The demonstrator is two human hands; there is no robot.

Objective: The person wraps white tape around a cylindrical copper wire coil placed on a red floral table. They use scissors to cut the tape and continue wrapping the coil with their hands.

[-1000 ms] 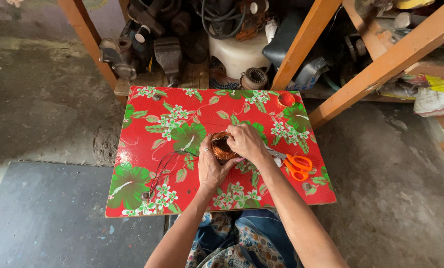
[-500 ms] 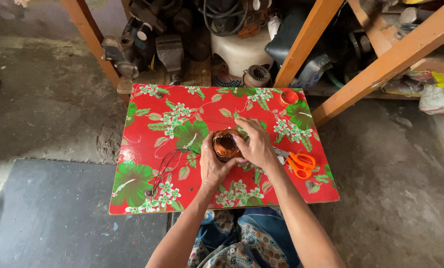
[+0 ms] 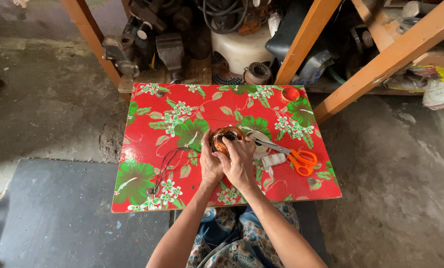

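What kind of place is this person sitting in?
Probably a repair workshop. Behind the red flowered table sit old motor parts on a wooden rack, the floor is bare concrete, and both hands hold a copper wire coil.

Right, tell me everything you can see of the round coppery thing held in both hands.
The round coppery thing looks like a ring of wound copper wire, shiny orange-brown, with a dark hollow middle. It is held over the middle of the red flowered table. The left hand grips its left side and the right hand covers its lower right, fingers curled over the rim. Thin dark wires trail left from under the hands; whether they join it cannot be told.
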